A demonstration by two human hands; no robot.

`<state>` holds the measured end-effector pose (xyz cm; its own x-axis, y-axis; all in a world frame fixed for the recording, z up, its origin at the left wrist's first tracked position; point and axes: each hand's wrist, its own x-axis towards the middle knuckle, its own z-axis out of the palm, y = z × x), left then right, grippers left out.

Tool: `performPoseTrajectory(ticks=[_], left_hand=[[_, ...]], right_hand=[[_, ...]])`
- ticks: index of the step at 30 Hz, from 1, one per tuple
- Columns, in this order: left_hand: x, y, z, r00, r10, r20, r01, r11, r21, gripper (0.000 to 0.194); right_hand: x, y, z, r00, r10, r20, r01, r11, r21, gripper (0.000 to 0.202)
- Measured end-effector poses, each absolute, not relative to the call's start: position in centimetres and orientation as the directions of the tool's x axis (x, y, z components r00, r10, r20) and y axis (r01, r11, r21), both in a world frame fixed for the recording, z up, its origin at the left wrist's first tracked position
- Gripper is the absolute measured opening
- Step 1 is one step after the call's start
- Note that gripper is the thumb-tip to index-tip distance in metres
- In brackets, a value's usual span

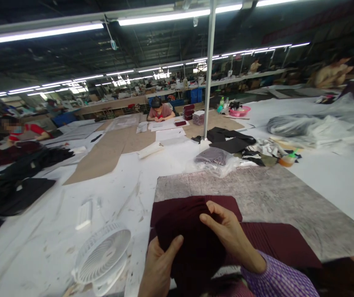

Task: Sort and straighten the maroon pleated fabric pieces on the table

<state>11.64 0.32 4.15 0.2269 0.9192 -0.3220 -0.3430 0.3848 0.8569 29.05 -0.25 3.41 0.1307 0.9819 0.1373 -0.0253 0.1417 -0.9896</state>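
Carefully, at the white surface (127,185), with the gray sheet (266,198) and its maroon fabric pieces (284,243) behind, I hold the dark maroon cloth (195,247) before me, my left grip (161,262) pinching its left side and my right grip (228,227) its upper right edge, since light, even tension should best smooth its creases.

Matt cloth (195,243), smooth plastic fan (104,255)

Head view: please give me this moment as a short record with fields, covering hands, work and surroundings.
Held: dark maroon cloth
Grip: left hand on its left side, right hand at its upper right edge
Beneath: flat maroon pieces on a mottled gray sheet
Left: white fan
Beyond: clear plastic bag, seated co-worker
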Motion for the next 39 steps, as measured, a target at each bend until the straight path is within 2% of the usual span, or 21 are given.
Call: performPoseTrajectory(ticks=[2,4,5,6,7,9,12,16,19,23,26,29,33,36,39], left_hand=[[12.1,0.4,3.5,0.239,0.895,-0.376,-0.326,0.439,0.837,0.044],[12.6,0.6,2.6,0.220,0.868,-0.445,-0.298,0.494,0.816,0.051],[12.8,0.7,2.1,0.187,0.861,-0.474,-0.289,0.509,0.811,0.056],[13.1,0.9,1.6,0.146,0.856,-0.496,-0.277,0.517,0.810,0.060],[13.5,1.1,1.1,0.104,0.862,-0.497,-0.254,0.506,0.825,0.062],[14.6,1.5,0.2,0.062,0.878,-0.475,-0.161,0.478,0.863,0.060],[16.9,1.8,-1.3,0.117,0.883,-0.456,-0.032,0.462,0.886,0.054],[20.1,1.7,-3.2,0.311,0.859,-0.406,-0.009,0.430,0.903,0.054],[21.1,1.8,-4.9,0.363,0.860,-0.360,-0.003,0.387,0.922,0.049],[20.9,2.1,-7.5,0.323,0.828,-0.459,0.029,0.476,0.879,0.048],[21.2,2.4,-9.6,0.291,0.807,-0.515,0.071,0.518,0.852,0.051],[22.0,2.5,-11.3,0.271,0.797,-0.540,0.126,0.527,0.841,0.054],[22.9,2.4,-12.6,0.288,0.798,-0.529,0.199,0.491,0.848,0.054],[23.9,2.4,-13.1,0.341,0.803,-0.488,0.277,0.410,0.869,0.050],[25.7,2.3,-13.5,0.461,0.790,-0.405,0.362,0.250,0.898,0.036]], right_hand=[[29.6,-0.3,2.9,0.172,0.978,0.116,-0.037,0.124,-0.992,0.027],[30.1,-0.4,2.4,0.194,0.977,0.091,-0.138,0.118,-0.983,0.020],[30.4,-0.5,2.1,0.197,0.977,0.083,-0.225,0.127,-0.966,0.027],[30.8,-0.5,1.7,0.165,0.984,0.072,-0.284,0.117,-0.952,0.044],[31.2,-0.6,1.4,0.130,0.990,0.055,-0.299,0.092,-0.950,0.052],[32.1,-0.8,0.6,0.068,0.997,-0.019,-0.280,0.001,-0.960,0.044],[34.6,-1.4,-0.7,0.096,0.986,-0.136,-0.235,-0.110,-0.966,0.036],[42.1,-3.8,-1.9,0.155,0.956,-0.249,-0.130,-0.231,-0.964,0.034],[50.4,-6.3,-2.3,0.076,0.910,-0.408,0.006,-0.410,-0.912,0.033],[59.2,-8.6,-3.4,-0.077,0.749,-0.658,0.270,-0.620,-0.737,0.022],[61.9,-8.6,-5.5,-0.056,0.641,-0.765,0.430,-0.676,-0.598,0.018],[62.3,-7.5,-8.3,0.056,0.630,-0.775,0.516,-0.683,-0.517,0.023],[62.6,-6.4,-11.0,0.164,0.669,-0.725,0.558,-0.669,-0.491,0.026],[63.0,-6.0,-12.1,0.184,0.685,-0.705,0.564,-0.661,-0.495,0.021],[63.1,-6.0,-12.7,0.221,0.722,-0.655,0.540,-0.650,-0.535,0.020]])
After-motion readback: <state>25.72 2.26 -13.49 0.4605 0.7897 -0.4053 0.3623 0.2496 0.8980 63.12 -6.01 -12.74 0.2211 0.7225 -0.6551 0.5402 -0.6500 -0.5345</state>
